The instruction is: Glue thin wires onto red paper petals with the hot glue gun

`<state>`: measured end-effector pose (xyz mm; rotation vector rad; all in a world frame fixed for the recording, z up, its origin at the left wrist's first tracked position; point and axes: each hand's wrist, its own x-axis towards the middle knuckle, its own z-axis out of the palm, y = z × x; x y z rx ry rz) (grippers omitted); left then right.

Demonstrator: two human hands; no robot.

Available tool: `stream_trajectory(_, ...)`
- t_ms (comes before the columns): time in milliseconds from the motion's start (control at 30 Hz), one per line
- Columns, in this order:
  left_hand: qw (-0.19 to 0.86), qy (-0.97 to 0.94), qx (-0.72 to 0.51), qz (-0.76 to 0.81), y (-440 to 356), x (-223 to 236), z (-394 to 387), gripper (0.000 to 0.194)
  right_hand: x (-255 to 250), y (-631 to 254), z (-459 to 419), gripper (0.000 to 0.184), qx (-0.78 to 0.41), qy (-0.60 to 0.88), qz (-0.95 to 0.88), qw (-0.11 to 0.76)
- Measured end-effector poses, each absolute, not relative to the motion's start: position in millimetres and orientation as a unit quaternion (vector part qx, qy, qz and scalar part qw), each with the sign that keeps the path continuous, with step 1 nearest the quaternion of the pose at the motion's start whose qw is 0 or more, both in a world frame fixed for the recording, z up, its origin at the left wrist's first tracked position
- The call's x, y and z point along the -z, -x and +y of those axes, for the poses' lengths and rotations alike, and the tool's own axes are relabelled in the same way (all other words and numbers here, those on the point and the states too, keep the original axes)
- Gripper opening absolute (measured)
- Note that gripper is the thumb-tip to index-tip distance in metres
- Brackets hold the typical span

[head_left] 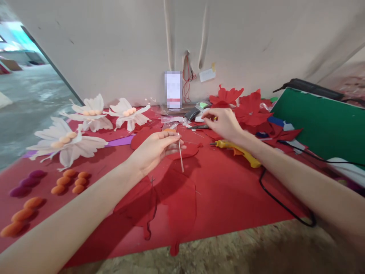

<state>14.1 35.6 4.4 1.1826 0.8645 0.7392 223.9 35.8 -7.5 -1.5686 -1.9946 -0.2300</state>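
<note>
At the far left of the red-covered bench (228, 205) we see purple balls (28, 182) and orange balls (24, 214) set out in short rows, with white flowers (70, 140) just behind them, each with pale balls at its centre.

Next comes our left hand (152, 150), its thumb and fingertips pinching the upper end of a thin white stick (180, 156). The stick hangs down near the middle of the bench, slightly tilted, over thin red cut pieces (178, 194). We judge the step in hand to be steadying this stick while the other hand works apart from it.

Behind the stick lie dark scissors (196, 127), pointing left. Our right hand (226, 121) is above and beside their right end, fingers bent; we cannot tell whether it grips anything. As we judge it, the next move calls for a light pinch on the stick and a right hand that stays clear of the scissors' tips.

Just below the right hand rests a yellow glue gun (239, 149); farther right are red flowers (251, 108) and a green board (319, 131).
</note>
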Motion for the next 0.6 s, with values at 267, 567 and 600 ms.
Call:
stream_trajectory(267,0.699,-0.561,-0.305,0.321,-14,5,31,0.014,22,-184,-27,0.013,0.17,0.332,-0.835,0.405)
stream_trajectory(567,0.558,-0.727,-0.228,0.329,1,18,-1,0.012,22,-188,-70,0.013,0.077,0.33,-0.859,0.383)
stream_trajectory(600,0.499,-0.774,-0.235,0.31,8,22,0,0.011,24,-189,-74,0.013,0.09,0.323,-0.87,0.36)
